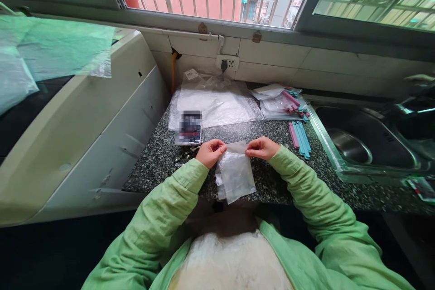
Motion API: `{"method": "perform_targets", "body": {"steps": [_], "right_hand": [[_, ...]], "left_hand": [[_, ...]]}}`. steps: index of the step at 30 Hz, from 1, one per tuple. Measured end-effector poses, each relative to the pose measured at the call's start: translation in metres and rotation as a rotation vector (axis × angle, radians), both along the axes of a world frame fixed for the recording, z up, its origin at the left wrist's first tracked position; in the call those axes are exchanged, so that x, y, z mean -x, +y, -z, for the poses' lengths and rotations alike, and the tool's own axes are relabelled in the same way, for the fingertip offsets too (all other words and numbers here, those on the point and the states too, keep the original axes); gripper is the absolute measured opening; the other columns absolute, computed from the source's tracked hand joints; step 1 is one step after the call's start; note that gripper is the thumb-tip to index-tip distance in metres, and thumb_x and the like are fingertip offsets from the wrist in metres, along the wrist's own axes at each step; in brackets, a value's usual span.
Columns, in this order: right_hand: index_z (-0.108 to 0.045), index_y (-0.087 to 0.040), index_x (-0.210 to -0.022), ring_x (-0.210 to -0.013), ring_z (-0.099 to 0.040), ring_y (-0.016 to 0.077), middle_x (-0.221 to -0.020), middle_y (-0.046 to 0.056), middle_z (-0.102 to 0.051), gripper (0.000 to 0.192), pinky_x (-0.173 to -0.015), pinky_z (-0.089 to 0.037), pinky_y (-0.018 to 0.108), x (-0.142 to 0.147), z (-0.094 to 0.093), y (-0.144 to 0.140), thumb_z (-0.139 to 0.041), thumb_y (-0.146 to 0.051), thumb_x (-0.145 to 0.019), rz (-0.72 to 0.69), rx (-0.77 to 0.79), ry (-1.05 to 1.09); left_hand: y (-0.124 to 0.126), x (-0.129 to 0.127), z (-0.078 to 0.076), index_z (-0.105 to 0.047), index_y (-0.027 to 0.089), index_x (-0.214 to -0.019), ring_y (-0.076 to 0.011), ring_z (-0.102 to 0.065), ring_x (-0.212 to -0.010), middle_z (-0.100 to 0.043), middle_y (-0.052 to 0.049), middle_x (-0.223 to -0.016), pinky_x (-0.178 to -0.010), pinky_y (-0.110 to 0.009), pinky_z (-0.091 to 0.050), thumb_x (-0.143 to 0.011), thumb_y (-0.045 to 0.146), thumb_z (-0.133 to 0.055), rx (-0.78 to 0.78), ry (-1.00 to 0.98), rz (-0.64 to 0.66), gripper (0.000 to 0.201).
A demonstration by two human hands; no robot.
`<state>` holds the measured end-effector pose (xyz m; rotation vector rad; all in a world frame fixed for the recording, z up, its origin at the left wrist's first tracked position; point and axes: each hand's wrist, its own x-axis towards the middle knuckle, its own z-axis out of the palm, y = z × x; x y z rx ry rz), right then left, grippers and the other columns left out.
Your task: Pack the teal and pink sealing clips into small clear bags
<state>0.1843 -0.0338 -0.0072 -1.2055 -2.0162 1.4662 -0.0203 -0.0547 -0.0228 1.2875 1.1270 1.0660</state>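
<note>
1. Head view: A person in a light green jacket stands at a speckled granite counter (159, 154) below a barred window. Both hands hold a small clear plastic bag (235, 173) by its top edge, over the counter's near edge.
2. The left hand (210, 152) pinches the bag's upper left corner, fingers curled closed on the plastic; the right hand (261, 148) pinches the upper right corner the same way. The bag hangs down between the two wrists, slightly tilted.
3. Just beyond the left hand lies a phone (190, 128), its screen blurred. Behind it, against the tiled wall, is a heap of clear plastic bags (217, 102).
4. Right of the hands, a few blue and pink sealing clips (299, 134) lie on the counter near the steel sink (350, 145); more clips rest on another bag pile (282, 102) farther back.
5. A white appliance (84, 131) stands to the left of the counter.
</note>
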Motion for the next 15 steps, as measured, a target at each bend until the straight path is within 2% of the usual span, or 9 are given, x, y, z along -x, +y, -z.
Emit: {"method": "perform_targets", "body": {"steps": [7,15], "right_hand": [[-0.051,-0.013,-0.059,-0.047,-0.036,0.0051,-0.05,-0.005,-0.043,0.032,-0.046,-0.028,0.021,0.0094,0.0074,0.0013,-0.061,-0.044,-0.058,0.117,-0.048,0.098],[-0.052,-0.013,-0.056,-0.046,-0.037,0.0051,-0.049,-0.004,-0.045,0.026,-0.046,-0.029,0.021,0.0071,0.0069,-0.0014,-0.058,-0.038,-0.06,0.122,-0.078,0.071]], "left_hand": [[-0.0011,-0.001,0.0005,-0.054,0.013,-0.056,-0.0062,-0.041,-0.049,-0.049,0.004,-0.05,-0.05,-0.02,-0.035,-0.053,0.038,-0.065,0.002,0.017,0.056,0.028],[0.0004,-0.0011,0.0036,-0.053,0.013,-0.055,-0.0052,-0.038,-0.046,-0.046,0.005,-0.048,-0.047,-0.02,-0.032,-0.052,0.041,-0.066,-0.001,0.02,0.011,0.031]]}}
